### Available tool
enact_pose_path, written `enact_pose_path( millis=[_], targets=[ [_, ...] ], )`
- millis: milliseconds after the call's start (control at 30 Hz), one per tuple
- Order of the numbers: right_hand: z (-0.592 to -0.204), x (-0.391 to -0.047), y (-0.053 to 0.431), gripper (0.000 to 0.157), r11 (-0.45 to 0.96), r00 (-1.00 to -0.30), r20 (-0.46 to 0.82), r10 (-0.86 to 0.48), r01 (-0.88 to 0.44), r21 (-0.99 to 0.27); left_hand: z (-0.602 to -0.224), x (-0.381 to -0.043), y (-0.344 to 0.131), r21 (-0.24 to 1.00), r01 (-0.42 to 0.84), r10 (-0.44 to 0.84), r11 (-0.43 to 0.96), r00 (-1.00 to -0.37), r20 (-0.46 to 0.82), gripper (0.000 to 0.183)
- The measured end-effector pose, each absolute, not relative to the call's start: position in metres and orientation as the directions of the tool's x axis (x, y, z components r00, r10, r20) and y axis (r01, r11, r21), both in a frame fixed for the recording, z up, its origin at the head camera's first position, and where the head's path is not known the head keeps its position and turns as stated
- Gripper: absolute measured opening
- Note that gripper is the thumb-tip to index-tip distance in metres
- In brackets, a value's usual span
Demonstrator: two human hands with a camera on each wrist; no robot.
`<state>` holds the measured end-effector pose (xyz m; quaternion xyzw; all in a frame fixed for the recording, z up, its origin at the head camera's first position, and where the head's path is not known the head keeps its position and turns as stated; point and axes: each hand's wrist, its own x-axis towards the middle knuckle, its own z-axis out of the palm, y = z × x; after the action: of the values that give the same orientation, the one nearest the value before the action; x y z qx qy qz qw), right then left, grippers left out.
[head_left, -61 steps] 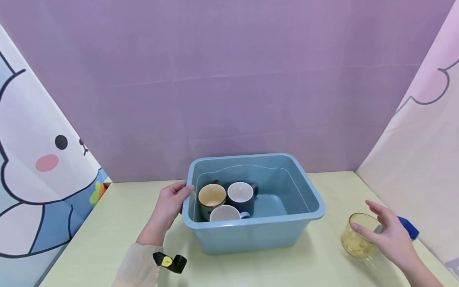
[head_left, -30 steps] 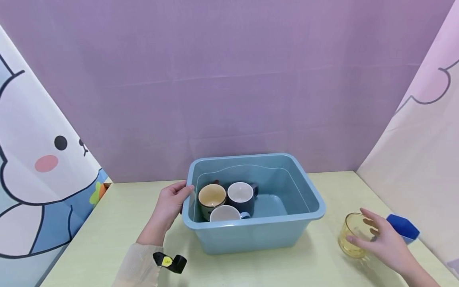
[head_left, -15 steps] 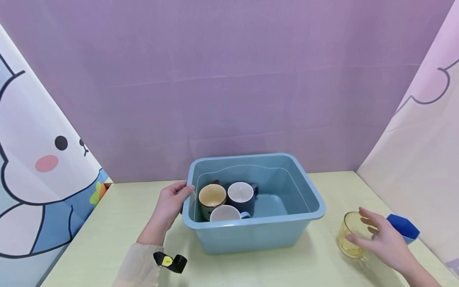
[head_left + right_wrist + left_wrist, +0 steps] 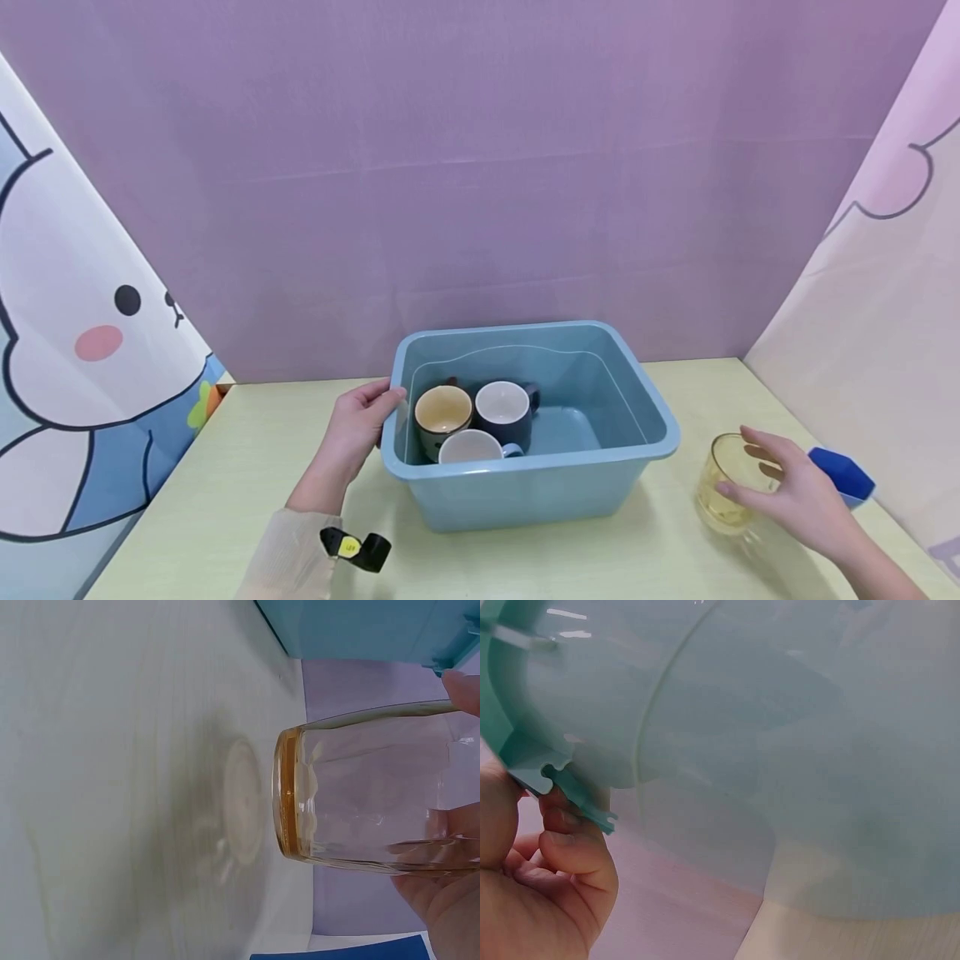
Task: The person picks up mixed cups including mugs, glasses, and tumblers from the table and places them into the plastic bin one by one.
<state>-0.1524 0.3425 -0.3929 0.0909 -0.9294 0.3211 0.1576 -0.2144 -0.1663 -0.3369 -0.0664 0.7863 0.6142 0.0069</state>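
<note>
My left hand (image 4: 356,425) grips the left rim of a light blue plastic basin (image 4: 525,500), thumb over the edge; the left wrist view shows its fingers (image 4: 581,855) curled beneath the rim. Three mugs stand in the basin's left part: one cream inside (image 4: 442,408), one dark outside and white inside (image 4: 504,404), one white inside with a pale blue handle (image 4: 471,447). On the right, my right hand (image 4: 798,496) holds a yellow-tinted drinking glass (image 4: 722,492) between thumb and fingers. In the right wrist view the base of the glass (image 4: 288,793) is off the tabletop, above its shadow.
A blue, angular-rimmed container (image 4: 843,475) stands behind my right hand, near the right-hand wall. The pale table (image 4: 247,467) runs back to a purple cloth backdrop (image 4: 480,208). Printed panels (image 4: 97,333) close in the sides.
My right hand has closed in on the glass, taken hold of it and shifted it slightly left and up. More of the blue container now shows. My left hand and the basin stay put.
</note>
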Motion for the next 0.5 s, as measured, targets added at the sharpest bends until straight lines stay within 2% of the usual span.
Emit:
enact_pose_path(
  millis=[500],
  targets=[
    [-0.380, -0.154, 0.337, 0.080, 0.784, -0.925, 0.370, -0.083, -0.290, -0.549, -0.337, -0.215, -0.167, 0.965, -0.119, -0.101, 0.236, -0.990, -0.098, 0.042]
  ],
)
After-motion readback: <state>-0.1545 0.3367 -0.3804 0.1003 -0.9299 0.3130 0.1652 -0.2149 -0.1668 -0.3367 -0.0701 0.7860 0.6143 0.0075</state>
